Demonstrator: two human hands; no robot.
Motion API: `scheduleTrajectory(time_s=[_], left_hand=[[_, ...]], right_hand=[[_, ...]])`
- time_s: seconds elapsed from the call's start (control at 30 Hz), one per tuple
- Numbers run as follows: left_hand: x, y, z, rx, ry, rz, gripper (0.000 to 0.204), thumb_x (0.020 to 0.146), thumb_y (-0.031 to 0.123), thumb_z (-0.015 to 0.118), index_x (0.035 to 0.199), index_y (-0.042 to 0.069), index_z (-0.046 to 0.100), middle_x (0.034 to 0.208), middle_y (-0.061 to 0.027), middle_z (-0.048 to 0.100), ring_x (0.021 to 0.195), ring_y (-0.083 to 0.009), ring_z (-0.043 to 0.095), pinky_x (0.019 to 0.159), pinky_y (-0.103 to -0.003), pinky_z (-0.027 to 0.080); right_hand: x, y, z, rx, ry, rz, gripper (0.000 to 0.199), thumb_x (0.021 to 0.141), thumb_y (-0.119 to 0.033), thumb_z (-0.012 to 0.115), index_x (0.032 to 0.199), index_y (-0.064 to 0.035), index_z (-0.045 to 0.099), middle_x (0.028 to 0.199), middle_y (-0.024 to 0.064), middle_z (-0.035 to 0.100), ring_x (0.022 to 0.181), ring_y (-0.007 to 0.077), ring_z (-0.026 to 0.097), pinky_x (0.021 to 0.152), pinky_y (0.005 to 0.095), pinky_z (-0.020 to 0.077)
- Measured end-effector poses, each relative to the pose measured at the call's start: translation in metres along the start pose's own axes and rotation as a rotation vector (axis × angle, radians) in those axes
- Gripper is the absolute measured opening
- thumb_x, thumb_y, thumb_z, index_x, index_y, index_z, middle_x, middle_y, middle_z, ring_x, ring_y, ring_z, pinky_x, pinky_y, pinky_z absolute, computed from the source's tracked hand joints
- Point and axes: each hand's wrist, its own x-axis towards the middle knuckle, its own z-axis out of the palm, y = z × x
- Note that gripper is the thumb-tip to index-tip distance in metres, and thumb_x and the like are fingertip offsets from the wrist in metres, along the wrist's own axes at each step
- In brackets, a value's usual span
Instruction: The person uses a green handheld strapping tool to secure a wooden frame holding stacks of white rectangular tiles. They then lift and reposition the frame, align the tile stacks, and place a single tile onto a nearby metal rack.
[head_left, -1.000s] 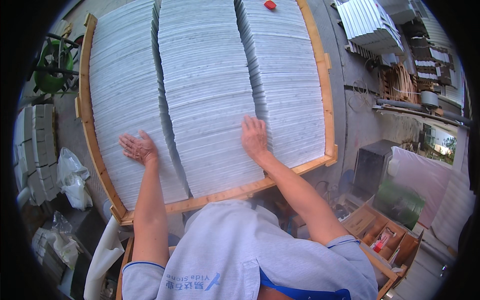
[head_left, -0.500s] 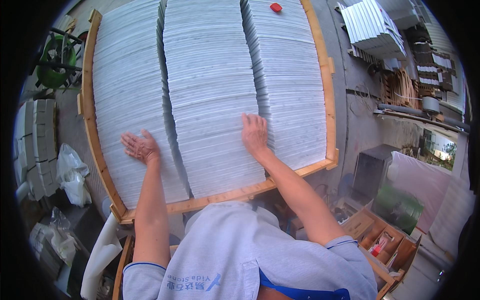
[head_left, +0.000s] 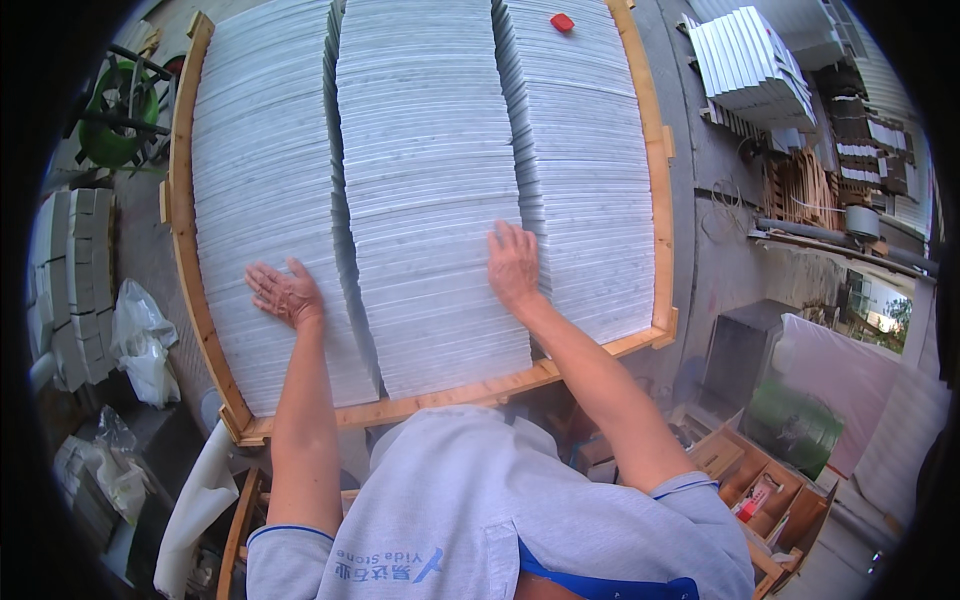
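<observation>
Three rows of grey slabs (head_left: 430, 190) filled the wooden crate (head_left: 190, 300), long axis running toward frame top. Left hand (head_left: 287, 293) lay flat, fingers spread, on the left row; right hand (head_left: 513, 265) flat at the middle row's right edge, gripping nothing.

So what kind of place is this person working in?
Probably a stone or tile yard: both hands rest on pale slabs packed on edge in a wooden crate, with more slab stacks nearby.
</observation>
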Motion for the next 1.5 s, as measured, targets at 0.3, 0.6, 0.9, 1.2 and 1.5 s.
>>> scheduleTrajectory(time_s=[0.3, 0.6, 0.9, 1.2, 1.5], left_hand=[[0.0, 0.002, -0.004, -0.027, -0.005, 0.002, 0.073, 0.099, 0.05, 0.035, 0.151, 0.0, 0.026, 0.16, -0.0154, 0.02, 0.149, -0.0284, 0.013, 0.119, -0.049, 0.01], [0.0, 0.0, -0.003, 0.001, -0.008, 0.002, 0.072, 0.098, 0.048, 0.036, 0.15, -0.001, 0.028, 0.16, -0.0153, 0.021, 0.149, -0.0286, 0.015, 0.119, -0.049, 0.011], [0.0, 0.001, -0.005, -0.023, -0.002, 0.005, 0.072, 0.098, 0.048, 0.037, 0.15, 0.0, 0.029, 0.16, -0.0148, 0.02, 0.149, -0.0275, 0.015, 0.119, -0.049, 0.01], [-0.001, 0.001, -0.005, 0.002, -0.021, 0.0, 0.071, 0.098, 0.048, 0.038, 0.15, 0.0, 0.029, 0.16, -0.014, 0.019, 0.149, -0.0268, 0.013, 0.119, -0.049, 0.009], [0.0, 0.002, -0.008, -0.031, -0.004, 0.008, 0.071, 0.098, 0.049, 0.038, 0.15, 0.001, 0.029, 0.16, -0.0141, 0.019, 0.149, -0.0272, 0.014, 0.119, -0.048, 0.01]], right_hand=[[0.005, 0.002, 0.005, 0.009, -0.056, 0.001, 0.025, 0.088, -0.01, 0.051, 0.107, 0.0019, 0.062, 0.126, 0.0162, 0.059, 0.116, 0.0309, 0.052, 0.101, 0.0468, 0.0372], [0.021, 0.001, 0.006, 0.002, 0.036, -0.015, 0.037, 0.081, -0.006, 0.058, 0.117, -0.0021, 0.061, 0.104, 0.0104, 0.058, 0.101, 0.028, 0.054, 0.09, 0.0437, 0.0408], [0.028, 0.0, 0.005, -0.021, -0.075, 0.023, 0.035, 0.086, -0.01, 0.053, 0.119, -0.0029, 0.061, 0.102, 0.0104, 0.056, 0.103, 0.0269, 0.053, 0.095, 0.0441, 0.0385], [0.039, 0.006, 0.004, -0.044, 0.009, -0.066, 0.026, 0.083, -0.009, 0.057, 0.107, -0.0008, 0.064, 0.123, 0.015, 0.059, 0.111, 0.0295, 0.053, 0.098, 0.0458, 0.0381], [0.047, 0.005, 0.007, 0.015, 0.025, -0.046, 0.031, 0.084, -0.009, 0.056, 0.112, 0.0012, 0.06, 0.117, 0.0131, 0.06, 0.111, 0.0285, 0.054, 0.097, 0.0448, 0.0393]])
